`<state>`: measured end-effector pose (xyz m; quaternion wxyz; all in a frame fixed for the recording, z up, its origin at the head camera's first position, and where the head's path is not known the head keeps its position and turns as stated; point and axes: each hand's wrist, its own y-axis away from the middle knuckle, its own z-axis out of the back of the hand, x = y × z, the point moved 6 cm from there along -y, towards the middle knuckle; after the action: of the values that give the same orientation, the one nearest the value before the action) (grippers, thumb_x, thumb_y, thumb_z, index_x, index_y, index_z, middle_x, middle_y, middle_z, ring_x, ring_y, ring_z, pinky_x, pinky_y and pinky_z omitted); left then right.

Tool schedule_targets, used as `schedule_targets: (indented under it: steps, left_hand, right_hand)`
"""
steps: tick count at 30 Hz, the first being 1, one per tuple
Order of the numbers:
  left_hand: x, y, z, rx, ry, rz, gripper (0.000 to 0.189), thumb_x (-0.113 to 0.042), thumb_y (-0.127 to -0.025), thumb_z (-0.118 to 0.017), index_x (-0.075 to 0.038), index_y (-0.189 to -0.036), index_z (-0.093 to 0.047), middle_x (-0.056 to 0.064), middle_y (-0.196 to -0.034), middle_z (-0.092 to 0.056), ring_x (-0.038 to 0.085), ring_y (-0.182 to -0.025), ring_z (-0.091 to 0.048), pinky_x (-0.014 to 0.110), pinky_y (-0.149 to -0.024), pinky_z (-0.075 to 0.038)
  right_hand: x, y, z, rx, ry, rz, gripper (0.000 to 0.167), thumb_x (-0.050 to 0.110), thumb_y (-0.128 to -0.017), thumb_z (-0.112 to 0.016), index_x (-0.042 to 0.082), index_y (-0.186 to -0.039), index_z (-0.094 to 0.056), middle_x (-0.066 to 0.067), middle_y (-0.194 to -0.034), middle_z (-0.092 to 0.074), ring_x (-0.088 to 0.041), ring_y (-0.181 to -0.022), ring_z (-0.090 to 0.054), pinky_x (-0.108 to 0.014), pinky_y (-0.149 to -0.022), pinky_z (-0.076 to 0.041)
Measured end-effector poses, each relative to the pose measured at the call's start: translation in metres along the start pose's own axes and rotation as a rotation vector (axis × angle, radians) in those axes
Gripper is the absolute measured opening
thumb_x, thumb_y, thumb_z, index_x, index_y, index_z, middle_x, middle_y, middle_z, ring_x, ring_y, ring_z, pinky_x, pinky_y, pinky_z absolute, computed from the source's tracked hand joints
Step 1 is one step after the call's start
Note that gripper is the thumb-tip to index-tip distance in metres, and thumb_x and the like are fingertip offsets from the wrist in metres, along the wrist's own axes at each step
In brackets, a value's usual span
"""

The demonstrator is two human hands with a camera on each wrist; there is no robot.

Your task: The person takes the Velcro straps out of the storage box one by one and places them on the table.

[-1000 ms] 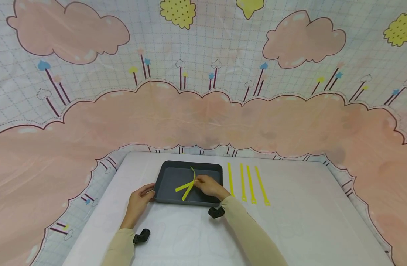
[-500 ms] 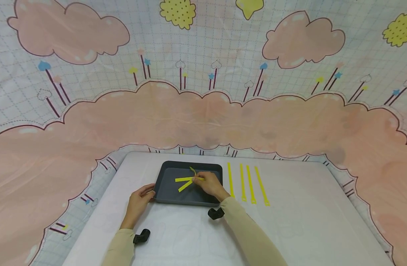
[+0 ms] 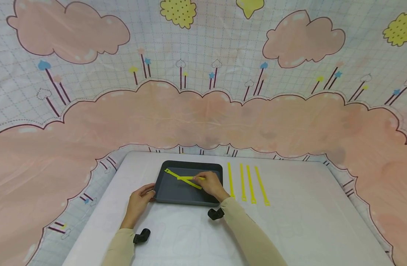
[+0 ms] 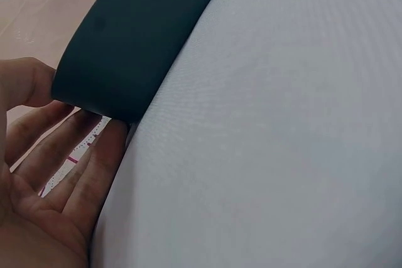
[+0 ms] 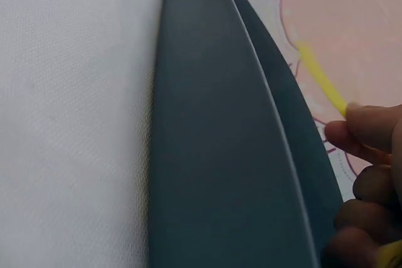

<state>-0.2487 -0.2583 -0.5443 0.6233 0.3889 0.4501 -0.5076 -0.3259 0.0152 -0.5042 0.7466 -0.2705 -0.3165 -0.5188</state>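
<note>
A dark grey tray [image 3: 177,199] stands on the white table. At its left front corner, my left hand [image 3: 139,203] grips the wall, with the thumb at the rim and the fingers along the outside in the left wrist view. Over the tray my right hand [image 3: 210,184] pinches a yellow strap [image 3: 185,178] between thumb and fingertips; its free end points left. More yellow shows at the palm in the right wrist view. A second yellow strap [image 3: 173,173] with a slotted end slants across the tray below the held one, its other end near the right fingers.
Several yellow straps [image 3: 251,184] with slotted ends lie side by side on the white table [image 3: 306,214], right of the tray. Behind the table hangs a patterned cloth [image 3: 203,122] with clouds. Each wrist carries a small black camera [image 3: 143,236].
The fanned yellow pieces in my right hand have come apart: one strap now slants across the tray, and another is pinched nearly level. My left hand and the tray have stayed put.
</note>
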Motion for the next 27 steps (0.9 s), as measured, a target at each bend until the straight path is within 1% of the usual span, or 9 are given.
schedule_targets:
  steps: [2, 4, 7, 12, 16, 18, 21, 24, 27]
  left_hand:
    - [0.000, 0.000, 0.000, -0.002, -0.007, 0.006, 0.038, -0.008, -0.094, -0.059, -0.002, -0.132, -0.060, 0.019, -0.131, -0.064, -0.003, -0.088, -0.068, 0.017, -0.075, -0.057]
    - [-0.001, 0.001, 0.000, -0.005, -0.012, 0.006, 0.038, -0.008, -0.094, -0.059, -0.003, -0.131, -0.061, 0.019, -0.131, -0.064, -0.002, -0.088, -0.068, 0.017, -0.075, -0.057]
    - [-0.002, 0.001, 0.001, -0.009, -0.018, 0.005, 0.038, -0.008, -0.094, -0.059, -0.003, -0.131, -0.061, 0.019, -0.130, -0.064, 0.000, -0.090, -0.068, 0.017, -0.075, -0.057]
    - [-0.001, 0.001, 0.001, -0.012, -0.018, 0.006, 0.037, -0.008, -0.094, -0.059, -0.004, -0.131, -0.061, 0.018, -0.131, -0.064, 0.001, -0.091, -0.069, 0.017, -0.075, -0.057]
    - [-0.001, 0.001, 0.001, -0.010, -0.017, 0.000, 0.038, -0.008, -0.095, -0.059, -0.004, -0.132, -0.061, 0.018, -0.131, -0.064, 0.001, -0.091, -0.069, 0.017, -0.075, -0.057]
    - [-0.001, 0.000, 0.001, -0.010, -0.015, -0.003, 0.037, -0.008, -0.095, -0.059, -0.004, -0.132, -0.061, 0.019, -0.131, -0.064, 0.002, -0.092, -0.069, 0.017, -0.075, -0.057]
    - [0.000, 0.000, 0.000, -0.011, -0.019, -0.004, 0.037, -0.008, -0.095, -0.059, -0.004, -0.132, -0.061, 0.019, -0.131, -0.064, 0.007, -0.094, -0.070, 0.017, -0.076, -0.057]
    - [0.002, -0.001, 0.000, -0.013, -0.023, -0.001, 0.037, -0.009, -0.095, -0.059, -0.004, -0.132, -0.061, 0.019, -0.130, -0.064, 0.011, -0.097, -0.071, 0.018, -0.076, -0.058]
    - [0.003, -0.002, 0.000, -0.011, -0.025, 0.004, 0.037, -0.010, -0.096, -0.058, -0.004, -0.132, -0.060, 0.020, -0.130, -0.064, 0.011, -0.098, -0.071, 0.018, -0.076, -0.058]
  right_hand:
    - [-0.001, 0.001, 0.001, -0.003, -0.044, 0.002, 0.023, 0.031, -0.097, -0.060, 0.015, -0.102, -0.075, -0.001, -0.100, -0.072, -0.015, -0.088, -0.059, -0.032, -0.080, -0.051]
    - [-0.003, 0.001, 0.002, -0.002, -0.080, 0.000, 0.022, 0.030, -0.097, -0.058, 0.015, -0.103, -0.074, -0.001, -0.101, -0.071, -0.014, -0.088, -0.059, -0.031, -0.079, -0.051]
    - [-0.005, 0.002, 0.004, 0.002, -0.123, -0.023, 0.024, 0.030, -0.096, -0.060, 0.015, -0.106, -0.075, -0.001, -0.105, -0.070, -0.015, -0.094, -0.061, -0.032, -0.082, -0.053]
    - [-0.005, 0.003, 0.006, 0.012, -0.121, -0.027, 0.025, 0.028, -0.095, -0.062, 0.012, -0.109, -0.076, -0.002, -0.100, -0.065, -0.015, -0.091, -0.060, -0.029, -0.078, -0.052]
    - [-0.005, 0.004, 0.007, 0.020, -0.121, -0.018, 0.025, 0.025, -0.097, -0.061, 0.011, -0.111, -0.075, -0.005, -0.106, -0.069, -0.016, -0.094, -0.061, -0.029, -0.078, -0.053]
    - [-0.006, 0.004, 0.007, 0.034, -0.144, -0.023, 0.025, 0.024, -0.097, -0.061, 0.010, -0.112, -0.075, -0.006, -0.112, -0.070, -0.017, -0.097, -0.063, -0.030, -0.080, -0.055]
    - [-0.007, 0.004, 0.007, 0.057, -0.195, -0.045, 0.025, 0.022, -0.097, -0.061, 0.010, -0.114, -0.074, -0.007, -0.116, -0.071, -0.018, -0.098, -0.064, -0.032, -0.080, -0.056]
    - [-0.009, 0.004, 0.009, 0.065, -0.255, -0.085, 0.027, 0.023, -0.098, -0.060, 0.010, -0.117, -0.073, -0.007, -0.117, -0.072, -0.015, -0.096, -0.064, -0.031, -0.080, -0.056]
    - [-0.011, 0.003, 0.011, 0.068, -0.309, -0.113, 0.028, 0.021, -0.098, -0.059, 0.008, -0.120, -0.071, -0.010, -0.116, -0.071, -0.014, -0.091, -0.062, -0.029, -0.077, -0.056]
